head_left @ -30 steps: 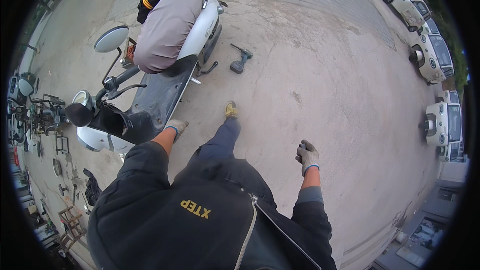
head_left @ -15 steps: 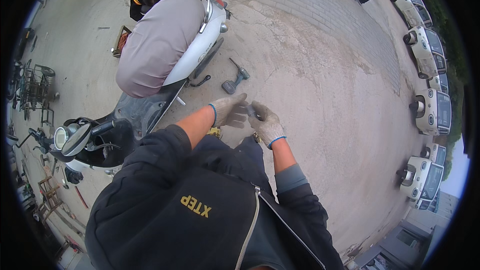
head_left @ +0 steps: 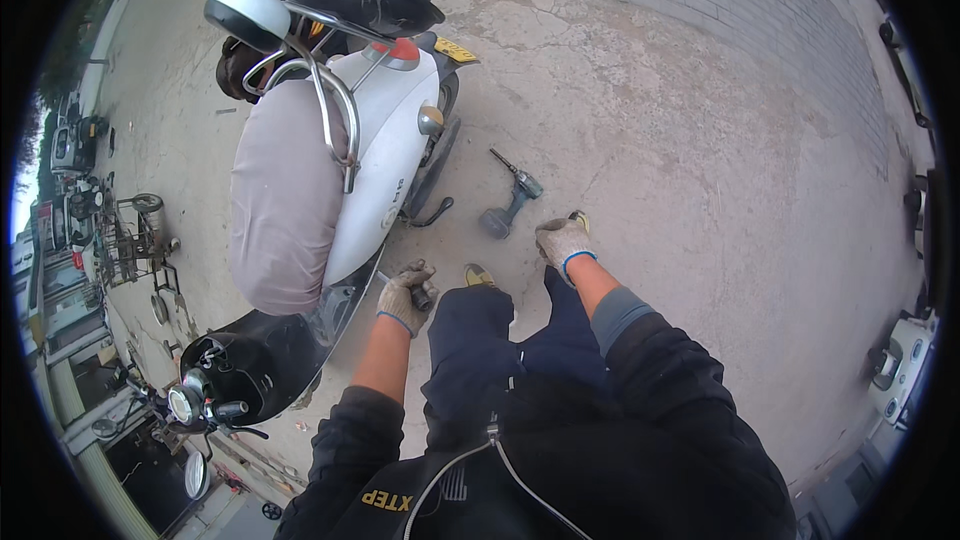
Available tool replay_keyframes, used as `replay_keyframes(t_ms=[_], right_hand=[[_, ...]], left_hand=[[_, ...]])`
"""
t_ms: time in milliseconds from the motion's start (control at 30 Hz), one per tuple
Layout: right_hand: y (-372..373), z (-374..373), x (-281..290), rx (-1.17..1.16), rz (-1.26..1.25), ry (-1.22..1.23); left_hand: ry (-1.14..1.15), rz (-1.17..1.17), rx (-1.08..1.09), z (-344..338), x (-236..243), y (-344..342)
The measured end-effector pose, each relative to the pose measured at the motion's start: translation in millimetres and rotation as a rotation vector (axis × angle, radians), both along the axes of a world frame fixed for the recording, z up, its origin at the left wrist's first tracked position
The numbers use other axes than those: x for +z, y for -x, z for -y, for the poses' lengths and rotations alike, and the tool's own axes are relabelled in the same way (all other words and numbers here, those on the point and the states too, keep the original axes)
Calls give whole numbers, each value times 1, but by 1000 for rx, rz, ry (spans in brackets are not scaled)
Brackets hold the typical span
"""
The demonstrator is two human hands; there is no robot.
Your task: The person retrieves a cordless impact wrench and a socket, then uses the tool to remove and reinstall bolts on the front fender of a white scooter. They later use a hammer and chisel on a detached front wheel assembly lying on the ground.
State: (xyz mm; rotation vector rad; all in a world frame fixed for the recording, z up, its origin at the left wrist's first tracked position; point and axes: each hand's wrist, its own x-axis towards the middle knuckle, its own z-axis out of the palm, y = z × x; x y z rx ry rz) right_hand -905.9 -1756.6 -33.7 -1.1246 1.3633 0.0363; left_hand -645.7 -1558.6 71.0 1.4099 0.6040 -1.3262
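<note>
My left hand (head_left: 404, 300), in a pale work glove with a blue cuff, is closed around a short dark cylindrical piece (head_left: 421, 296) beside the scooter's footboard. My right hand (head_left: 563, 243), gloved the same way, has its fingers curled in; whether anything is inside is hidden. Just beyond it, a cordless power driver (head_left: 515, 202) with a long bit lies on the ground, untouched. To the left stands a white and black scooter (head_left: 385, 165) with a grey cloth-covered seat (head_left: 285, 200).
A person (head_left: 236, 70) is partly hidden behind the scooter's rear. The side stand (head_left: 432, 213) juts out towards the driver. Carts and other vehicles (head_left: 130, 240) stand at the far left, white vehicles (head_left: 905, 370) along the right. Concrete ground (head_left: 700, 240) stretches rightwards.
My hands have moved apart, the left one towards the scooter's footboard. The grey piece seen between them earlier appears now in my left hand. The view has shifted, bringing the scooter's rear closer.
</note>
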Motion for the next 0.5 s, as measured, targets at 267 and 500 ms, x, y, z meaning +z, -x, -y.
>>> replay_keyframes(t_ms=[267, 500], right_hand=[[-27, 19, -266, -172, -218, -273], [-86, 4, -450, -298, -328, -199]], left_hand=[[-108, -27, -241, 80, -220, 1], [-167, 21, -271, 123, -403, -21]])
